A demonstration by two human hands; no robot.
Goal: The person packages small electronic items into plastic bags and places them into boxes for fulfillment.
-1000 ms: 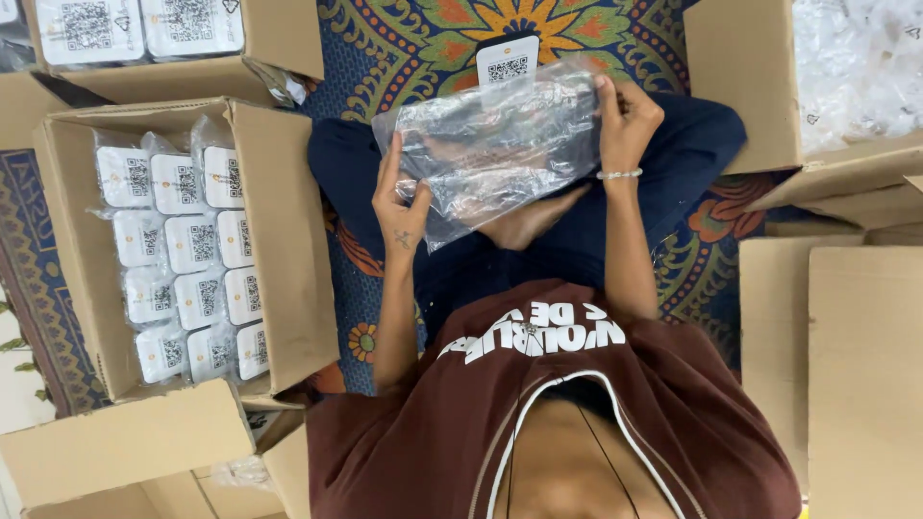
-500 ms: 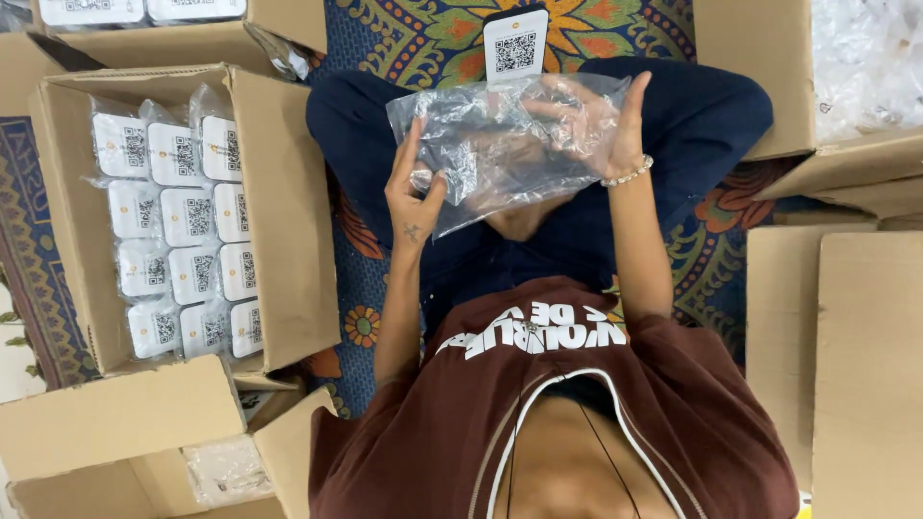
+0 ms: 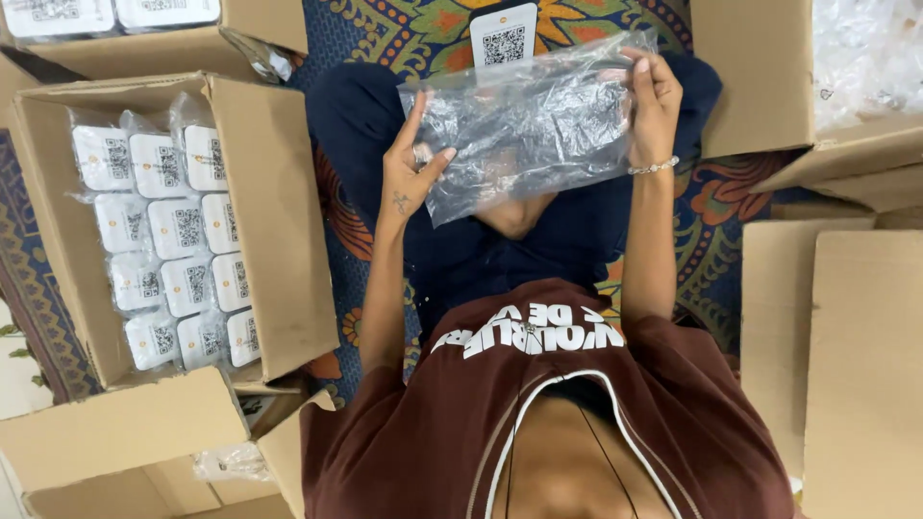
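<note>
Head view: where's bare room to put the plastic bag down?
Carpet between the open box of white packs and the left knee, plus flat cardboard at right. Crowded: that box, and the lap under the bag held by both hands.

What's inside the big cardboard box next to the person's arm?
The open cardboard box holds rows of small white items, each bagged in clear plastic with a square code on top. Anything underneath that top layer is hidden.

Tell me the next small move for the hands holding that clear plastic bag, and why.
Probably work the bag's mouth open with the fingers. The left hand and right hand hold the clear plastic bag stretched flat between them, seemingly empty, while a white coded card lies unbagged just beyond it and the open carton holds similar white items already bagged.
</note>
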